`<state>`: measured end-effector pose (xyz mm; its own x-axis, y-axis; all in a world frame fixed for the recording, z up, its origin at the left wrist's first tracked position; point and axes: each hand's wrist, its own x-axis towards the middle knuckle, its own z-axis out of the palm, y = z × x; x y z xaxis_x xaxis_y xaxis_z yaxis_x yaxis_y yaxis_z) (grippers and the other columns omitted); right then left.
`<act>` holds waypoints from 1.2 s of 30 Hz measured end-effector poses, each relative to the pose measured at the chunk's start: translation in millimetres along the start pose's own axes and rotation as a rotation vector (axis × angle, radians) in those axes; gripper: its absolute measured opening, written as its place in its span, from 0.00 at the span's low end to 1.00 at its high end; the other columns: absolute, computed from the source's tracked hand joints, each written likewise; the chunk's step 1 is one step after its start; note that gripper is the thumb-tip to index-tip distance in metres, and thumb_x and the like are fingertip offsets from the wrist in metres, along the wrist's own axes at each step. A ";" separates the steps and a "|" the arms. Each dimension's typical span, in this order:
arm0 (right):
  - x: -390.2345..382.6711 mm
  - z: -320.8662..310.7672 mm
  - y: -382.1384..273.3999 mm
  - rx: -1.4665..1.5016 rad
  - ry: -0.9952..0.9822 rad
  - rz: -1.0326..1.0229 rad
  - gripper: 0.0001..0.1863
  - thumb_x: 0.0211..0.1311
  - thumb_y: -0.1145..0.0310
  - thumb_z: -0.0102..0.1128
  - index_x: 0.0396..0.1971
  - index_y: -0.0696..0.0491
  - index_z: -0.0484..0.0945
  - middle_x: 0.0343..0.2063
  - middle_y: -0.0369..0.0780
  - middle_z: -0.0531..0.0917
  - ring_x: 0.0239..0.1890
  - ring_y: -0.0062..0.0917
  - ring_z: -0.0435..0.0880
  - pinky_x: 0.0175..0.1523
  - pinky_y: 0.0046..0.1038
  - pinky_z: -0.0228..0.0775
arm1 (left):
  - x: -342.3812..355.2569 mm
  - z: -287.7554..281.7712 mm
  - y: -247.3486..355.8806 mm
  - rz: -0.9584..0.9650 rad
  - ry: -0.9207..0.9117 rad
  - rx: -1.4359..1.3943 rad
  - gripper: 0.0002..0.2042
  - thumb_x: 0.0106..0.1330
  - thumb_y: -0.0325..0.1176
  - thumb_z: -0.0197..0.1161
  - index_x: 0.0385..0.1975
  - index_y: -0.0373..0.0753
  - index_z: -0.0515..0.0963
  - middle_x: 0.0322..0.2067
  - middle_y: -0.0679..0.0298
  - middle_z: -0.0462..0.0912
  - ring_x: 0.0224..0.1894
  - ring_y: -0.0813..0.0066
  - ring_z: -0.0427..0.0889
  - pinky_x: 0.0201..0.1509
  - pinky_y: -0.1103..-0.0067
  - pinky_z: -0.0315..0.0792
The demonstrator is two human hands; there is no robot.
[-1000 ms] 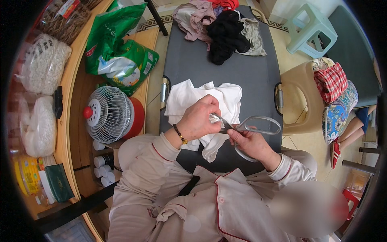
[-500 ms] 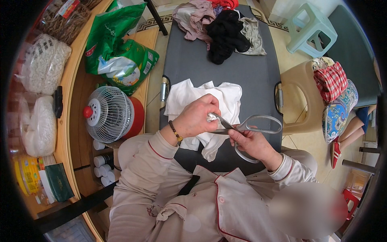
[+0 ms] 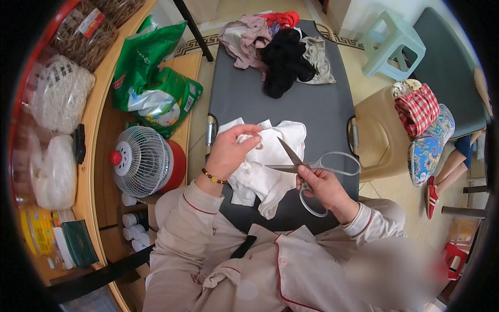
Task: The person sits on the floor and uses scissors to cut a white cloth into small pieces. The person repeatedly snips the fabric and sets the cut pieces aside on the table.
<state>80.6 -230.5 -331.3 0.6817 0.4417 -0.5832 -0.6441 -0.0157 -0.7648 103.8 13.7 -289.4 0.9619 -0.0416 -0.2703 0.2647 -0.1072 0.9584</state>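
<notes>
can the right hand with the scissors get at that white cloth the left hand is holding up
Probably yes. The right hand holds the scissors open, blades pointing at the white cloth pinched by the left hand; nothing lies between them.

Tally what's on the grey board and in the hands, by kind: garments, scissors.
White garment, pinched by the left hand: 1
Garments heaped at the far end of the grey board (pink, red, black, beige): 4
Scissors, blades open, in the right hand: 1
Total: 6
</notes>
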 end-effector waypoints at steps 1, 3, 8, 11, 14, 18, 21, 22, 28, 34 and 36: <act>0.6 1.2 -0.2 0.022 0.002 -0.014 0.17 0.64 0.52 0.55 0.26 0.51 0.78 0.21 0.27 0.76 0.23 0.08 0.69 0.26 0.13 0.58 | -0.5 0.5 -3.2 -0.069 -0.026 -0.144 0.12 0.65 0.30 0.55 0.46 0.33 0.74 0.36 0.62 0.79 0.35 0.79 0.79 0.24 0.88 0.65; 1.4 2.4 0.5 -0.072 0.039 -0.057 0.15 0.66 0.55 0.51 0.27 0.50 0.76 0.21 0.28 0.75 0.23 0.10 0.68 0.24 0.14 0.57 | 1.9 0.8 -15.7 -0.206 -0.080 -0.431 0.12 0.67 0.32 0.54 0.47 0.33 0.74 0.37 0.60 0.78 0.37 0.77 0.79 0.21 0.88 0.63; 3.2 4.1 0.5 -0.164 0.045 -0.127 0.15 0.67 0.55 0.50 0.27 0.50 0.75 0.21 0.29 0.75 0.23 0.10 0.67 0.24 0.15 0.57 | 4.1 4.7 -23.1 -0.315 -0.077 -0.723 0.14 0.69 0.32 0.49 0.48 0.30 0.71 0.41 0.54 0.77 0.43 0.70 0.79 0.24 0.87 0.65; 3.1 4.2 -0.8 -0.149 0.046 -0.134 0.16 0.67 0.55 0.50 0.27 0.50 0.75 0.21 0.29 0.74 0.22 0.10 0.67 0.24 0.15 0.57 | 0.8 7.5 -21.5 -0.255 -0.113 -0.660 0.12 0.67 0.27 0.50 0.48 0.31 0.72 0.41 0.55 0.77 0.45 0.71 0.79 0.25 0.87 0.65; 2.0 5.3 -2.9 -0.146 0.054 -0.129 0.16 0.67 0.54 0.50 0.26 0.50 0.75 0.21 0.28 0.74 0.22 0.10 0.67 0.24 0.15 0.56 | -3.3 11.9 -20.2 -0.094 -0.142 -0.454 0.11 0.65 0.24 0.51 0.46 0.33 0.74 0.41 0.56 0.78 0.46 0.74 0.79 0.26 0.88 0.65; 0.3 4.9 -3.8 -0.147 0.060 -0.136 0.16 0.67 0.54 0.50 0.25 0.50 0.75 0.20 0.28 0.74 0.21 0.09 0.66 0.23 0.14 0.55 | -8.6 23.9 -15.3 0.132 -0.139 -0.151 0.09 0.64 0.23 0.52 0.42 0.35 0.76 0.42 0.60 0.78 0.42 0.79 0.79 0.23 0.91 0.63; -0.3 5.0 -4.1 -0.135 0.073 -0.124 0.16 0.67 0.54 0.50 0.25 0.49 0.75 0.20 0.27 0.74 0.20 0.09 0.65 0.23 0.14 0.54 | -15.4 25.6 -0.4 0.063 -0.169 -0.045 0.09 0.64 0.22 0.52 0.41 0.35 0.77 0.42 0.63 0.78 0.37 0.82 0.79 0.22 0.92 0.61; -1.0 5.5 -4.8 -0.132 0.082 -0.114 0.16 0.67 0.54 0.50 0.25 0.49 0.75 0.20 0.27 0.74 0.20 0.09 0.65 0.23 0.14 0.54 | -17.1 25.5 2.8 0.004 -0.182 -0.014 0.09 0.64 0.21 0.52 0.41 0.35 0.77 0.42 0.63 0.78 0.35 0.82 0.79 0.21 0.92 0.61; -2.8 6.5 -7.8 -0.159 0.095 -0.117 0.16 0.67 0.54 0.50 0.25 0.49 0.75 0.20 0.27 0.74 0.20 0.09 0.65 0.23 0.14 0.55 | -7.9 32.0 -16.7 0.418 -0.048 0.095 0.14 0.59 0.16 0.55 0.44 0.35 0.78 0.44 0.63 0.75 0.40 0.82 0.75 0.31 0.90 0.68; -2.1 5.8 -6.3 -0.128 0.072 -0.136 0.15 0.68 0.55 0.50 0.27 0.49 0.75 0.21 0.27 0.75 0.21 0.08 0.66 0.23 0.14 0.55 | -13.2 32.0 -9.5 0.334 -0.109 0.118 0.13 0.57 0.15 0.56 0.39 0.35 0.80 0.43 0.65 0.75 0.43 0.79 0.74 0.41 0.86 0.70; -2.5 5.7 -6.6 -0.135 0.070 -0.151 0.15 0.68 0.55 0.50 0.27 0.49 0.75 0.21 0.27 0.75 0.22 0.08 0.66 0.23 0.13 0.55 | -14.3 31.7 -5.7 0.353 -0.111 0.186 0.13 0.57 0.15 0.57 0.41 0.35 0.79 0.43 0.65 0.76 0.43 0.79 0.74 0.42 0.86 0.70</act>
<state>81.1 -226.4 -323.3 0.7923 0.3848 -0.4736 -0.4838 -0.0767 -0.8718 86.3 -16.6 -293.9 0.9754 -0.2135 0.0545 -0.1074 -0.2447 0.9636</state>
